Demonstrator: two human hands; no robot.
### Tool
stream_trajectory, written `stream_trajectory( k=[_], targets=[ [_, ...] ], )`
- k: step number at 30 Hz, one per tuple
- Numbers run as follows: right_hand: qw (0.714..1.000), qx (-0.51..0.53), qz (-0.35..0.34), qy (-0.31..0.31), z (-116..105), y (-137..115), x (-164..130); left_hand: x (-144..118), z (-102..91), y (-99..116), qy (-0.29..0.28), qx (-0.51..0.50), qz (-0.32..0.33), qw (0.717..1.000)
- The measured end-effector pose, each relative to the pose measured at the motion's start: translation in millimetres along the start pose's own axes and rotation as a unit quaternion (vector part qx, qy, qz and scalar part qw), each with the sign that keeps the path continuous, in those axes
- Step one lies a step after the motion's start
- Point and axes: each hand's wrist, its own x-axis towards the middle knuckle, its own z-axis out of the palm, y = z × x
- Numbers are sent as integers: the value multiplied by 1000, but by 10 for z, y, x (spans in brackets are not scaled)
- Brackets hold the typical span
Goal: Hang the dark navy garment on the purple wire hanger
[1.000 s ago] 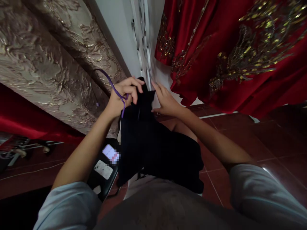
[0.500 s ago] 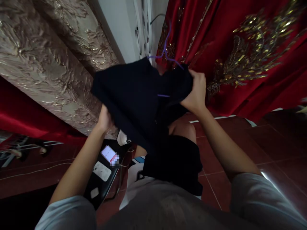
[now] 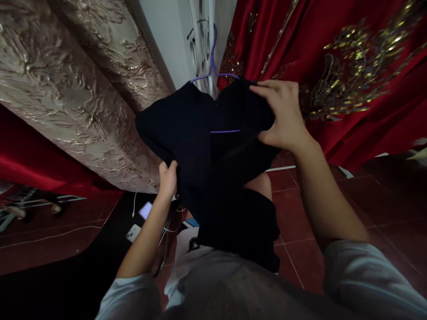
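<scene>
A dark navy, nearly black garment, perhaps a jacket or shirt with an open front, hangs on a purple hanger before my body. The hanger's hook points up and its lower bar shows in the front opening. My left hand grips the garment's edge at the lower left, thumb on top. At the upper right, my right hand holds the shoulder between thumb and fingers. The garment's lower part drapes over my lap, where it merges with dark cloth.
Left stands a beige embossed curtain; right hangs red fabric with gold sequins. A white metal rack rises behind the hanger. On a black surface lie a lit phone, another phone and a white cable.
The hanger has shifted left and sits straighter, with the garment spread more evenly. My left hand has moved right and down along its edge; my right hand has risen slightly and moved right.
</scene>
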Motion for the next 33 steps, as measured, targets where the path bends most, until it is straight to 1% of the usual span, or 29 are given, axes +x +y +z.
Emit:
stream_trajectory(
  k=[1,2,3,4,5,6,7,8,10,11,12,14,15,16,17,18,20,21,22,23,24,26,28,31,33],
  targets=[
    [1000,19,-11,18,51,-92,-50,-98,18,-13,10,1,-3,1000],
    [998,43,0,47,143,-214,-103,-200,45,-21,18,-1,-6,1000],
    [994,71,34,72,277,-360,-164,-302,79,-25,27,-5,-11,1000],
    [983,107,95,114,446,-522,-235,-398,117,-26,37,-9,-17,999],
    [961,141,177,157,639,-687,-320,-485,157,-25,48,-12,-24,998],
    [935,172,257,175,843,-844,-419,-562,195,-23,59,-14,-31,998],
    [910,215,313,168,1041,-983,-530,-627,229,-23,69,-16,-40,997],
    [885,268,353,145,1219,-1100,-652,-680,257,-24,77,-17,-50,996],
    [828,375,413,55,1472,-1263,-906,-761,295,-36,89,-23,-59,994],
    [794,420,439,14,1537,-1314,-1028,-791,304,-49,96,-22,-45,994],
    [760,455,464,-17,1565,-1352,-1136,-816,306,-66,107,-14,-15,994],
    [701,502,505,-47,1534,-1402,-1295,-854,293,-112,136,22,85,987],
    [681,518,516,-54,1492,-1420,-1339,-869,279,-136,147,47,137,978],
    [667,529,521,-55,1444,-1437,-1360,-881,263,-157,146,73,178,970],
    [660,538,522,-51,1396,-1453,-1359,-892,247,-175,122,95,198,968],
    [657,544,520,-44,1353,-1466,-1345,-901,234,-186,68,109,195,972],
    [666,539,515,-20,1294,-1488,-1297,-918,227,-189,-88,109,139,980],
    [674,532,513,-8,1278,-1497,-1278,-930,238,-184,-158,101,109,976],
    [680,524,513,3,1270,-1503,-1268,-946,260,-178,-204,96,91,970],
    [684,520,511,13,1268,-1509,-1269,-965,291,-172,-224,97,91,966],
    [685,523,506,20,1268,-1512,-1280,-989,329,-170,-221,104,107,964],
    [683,543,488,24,1261,-1509,-1322,-1046,419,-176,-196,126,152,961],
    [683,564,464,17,1226,-1484,-1353,-1104,506,-197,-171,121,172,963],
    [684,582,439,-17,1105,-1378,-1279,-1150,604,-248,-127,74,165,975],
    [684,594,421,-52,988,-1250,-1095,-1138,646,-307,-108,55,151,981]
  ],
)
